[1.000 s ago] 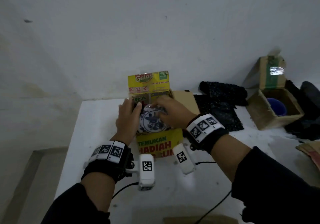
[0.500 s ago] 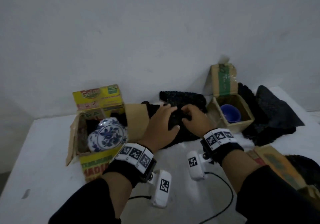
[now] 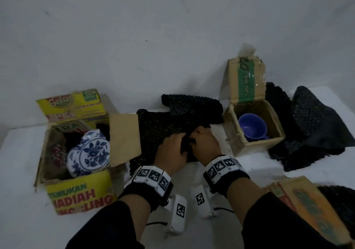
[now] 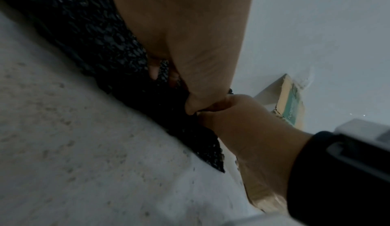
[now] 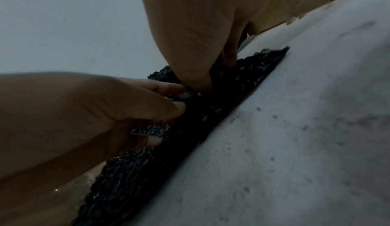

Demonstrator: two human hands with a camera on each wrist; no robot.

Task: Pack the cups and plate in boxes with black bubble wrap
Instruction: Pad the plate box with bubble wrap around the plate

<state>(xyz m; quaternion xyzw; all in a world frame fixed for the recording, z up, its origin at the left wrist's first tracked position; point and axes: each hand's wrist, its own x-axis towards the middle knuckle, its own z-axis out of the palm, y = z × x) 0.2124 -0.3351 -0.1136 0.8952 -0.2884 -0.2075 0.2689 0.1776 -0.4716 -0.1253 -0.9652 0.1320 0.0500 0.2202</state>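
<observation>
A sheet of black bubble wrap (image 3: 163, 125) lies on the white table between two boxes. My left hand (image 3: 172, 148) and my right hand (image 3: 201, 141) meet at its near edge, and both pinch a fold of it (image 4: 168, 86) (image 5: 190, 94). A blue-and-white plate (image 3: 90, 152) stands tilted in the open yellow box (image 3: 80, 195) at the left. A blue cup (image 3: 251, 127) lies in the small brown box (image 3: 257, 146) at the right.
More black bubble wrap (image 3: 307, 131) is heaped behind and right of the brown box. A flat printed carton (image 3: 311, 204) lies at the near right. The brown box's lid (image 3: 247, 79) stands up against the wall. Cables trail from my wrists.
Both hands left the plate in the yellow box and moved right onto the bubble wrap sheet. They now pinch its near edge together. My view swung right.
</observation>
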